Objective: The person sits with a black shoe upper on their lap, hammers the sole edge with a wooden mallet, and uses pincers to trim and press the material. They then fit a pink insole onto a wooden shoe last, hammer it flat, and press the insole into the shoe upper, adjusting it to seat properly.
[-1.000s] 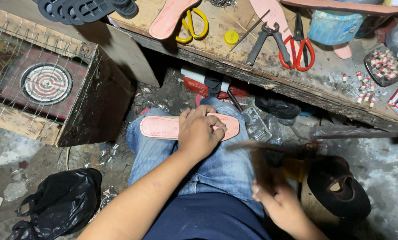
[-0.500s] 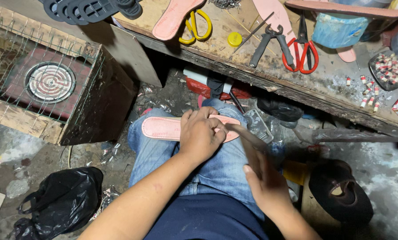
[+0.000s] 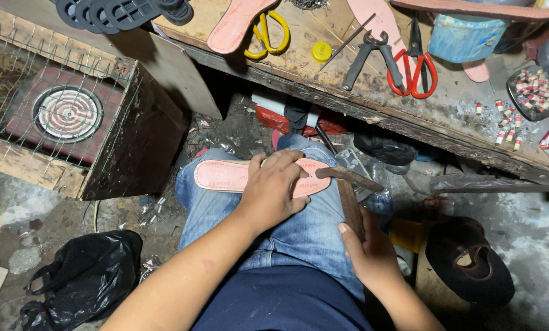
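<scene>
Cataloguing from my remote seat, largest first: rough concrete floor [image 3: 519,208], littered and dusty; scarred wooden workbench [image 3: 446,116] across the top; wooden crate [image 3: 133,141] behind wire mesh, holding a round heater coil [image 3: 67,114]; black plastic bag [image 3: 84,282]; dark cap [image 3: 470,257]. Pink sole [image 3: 225,176] lies across the denim lap, left hand [image 3: 274,190] pressed flat on it, fingers spread, not clasping. Right hand [image 3: 372,251] is wrapped closed around a hammer [image 3: 350,193], head touching the sole's tip. Bench smalls: red scissors [image 3: 416,73], yellow scissors [image 3: 271,34], pliers [image 3: 372,55].
</scene>
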Demonstrator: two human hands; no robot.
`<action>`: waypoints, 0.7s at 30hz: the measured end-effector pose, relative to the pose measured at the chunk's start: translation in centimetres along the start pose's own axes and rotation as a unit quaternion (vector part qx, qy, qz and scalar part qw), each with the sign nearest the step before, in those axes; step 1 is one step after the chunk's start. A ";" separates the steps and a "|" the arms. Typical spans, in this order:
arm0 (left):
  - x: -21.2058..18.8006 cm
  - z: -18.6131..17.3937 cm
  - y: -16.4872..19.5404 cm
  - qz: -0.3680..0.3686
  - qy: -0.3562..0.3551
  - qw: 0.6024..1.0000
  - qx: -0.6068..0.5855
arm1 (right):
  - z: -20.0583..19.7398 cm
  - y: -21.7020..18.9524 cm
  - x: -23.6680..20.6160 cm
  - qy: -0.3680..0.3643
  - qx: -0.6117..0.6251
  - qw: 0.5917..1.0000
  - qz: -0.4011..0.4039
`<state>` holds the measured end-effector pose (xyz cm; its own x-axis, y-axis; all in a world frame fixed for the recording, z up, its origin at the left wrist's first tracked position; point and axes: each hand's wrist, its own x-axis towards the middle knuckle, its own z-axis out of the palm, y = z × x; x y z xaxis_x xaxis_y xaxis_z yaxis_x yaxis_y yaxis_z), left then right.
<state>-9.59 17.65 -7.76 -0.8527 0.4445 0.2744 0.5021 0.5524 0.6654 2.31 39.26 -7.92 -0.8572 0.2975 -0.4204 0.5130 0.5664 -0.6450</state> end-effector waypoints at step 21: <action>0.0 -0.3 -0.2 0.006 -0.021 0.999 0.032 | 1.0 1.3 -0.8 0.106 -0.055 0.959 -0.256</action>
<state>-9.74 17.37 -7.71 -0.8405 0.4795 0.2523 0.5217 0.5901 0.6161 3.69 39.01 -9.11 -0.9915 0.1027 0.0801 0.0252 0.7547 -0.6556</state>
